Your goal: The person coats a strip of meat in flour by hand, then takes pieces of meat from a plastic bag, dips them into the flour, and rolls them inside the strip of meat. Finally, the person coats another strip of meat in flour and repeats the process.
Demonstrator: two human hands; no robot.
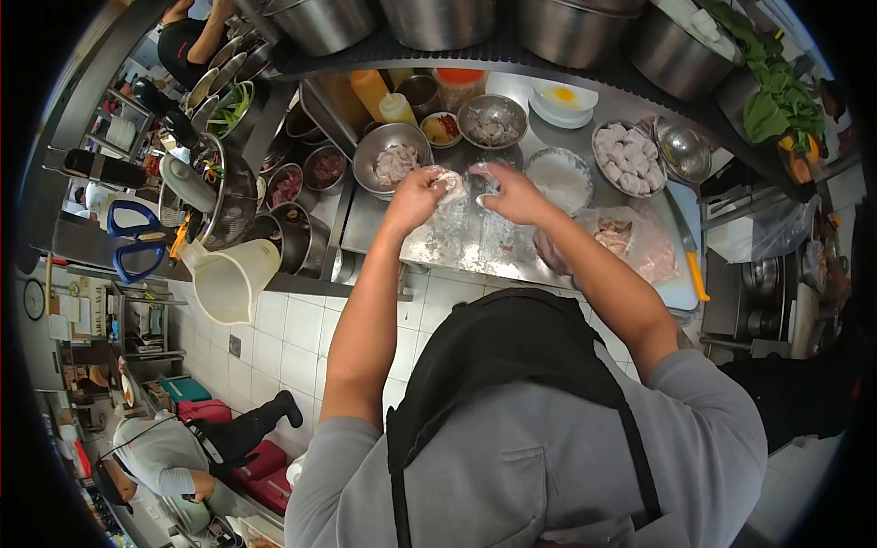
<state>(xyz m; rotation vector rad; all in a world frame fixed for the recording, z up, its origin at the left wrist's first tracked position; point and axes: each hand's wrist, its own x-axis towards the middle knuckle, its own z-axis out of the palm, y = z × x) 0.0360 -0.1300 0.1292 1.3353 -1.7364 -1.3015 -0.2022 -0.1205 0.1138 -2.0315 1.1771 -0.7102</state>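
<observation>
Nearest to the lens: black apron [512, 352] over grey shirt [457, 475]. Beyond, above the powder-smeared steel counter [438, 245], a narrow gap between the two grips. Left hand [423, 194]: thumb and fingers pinching a coated piece [450, 185], white, soft and crumpled in outline. Right hand [505, 194]: thumb and fingers parted and curved, dusted white, nothing plainly held. Principal relation for the record: coated piece at the left fingertips, on the side facing the right hand, thus inside the left grip and across the gap from the right. Long axis not determinable, owing to partial cover by the fingers. Powder bowl [588, 188]: off to the right, just beside and beyond the right hand, hence nearer to that hand than to the left, and apart from the coated piece. Opposite side: steel bowl [367, 151] with pale raw pieces [398, 164], just beyond the left hand. Farther right: pale lumpy pieces [630, 163] in a round container. Closer to the body: plastic bag [647, 239] of raw meat, beside a yellow-handled knife [697, 274].
</observation>
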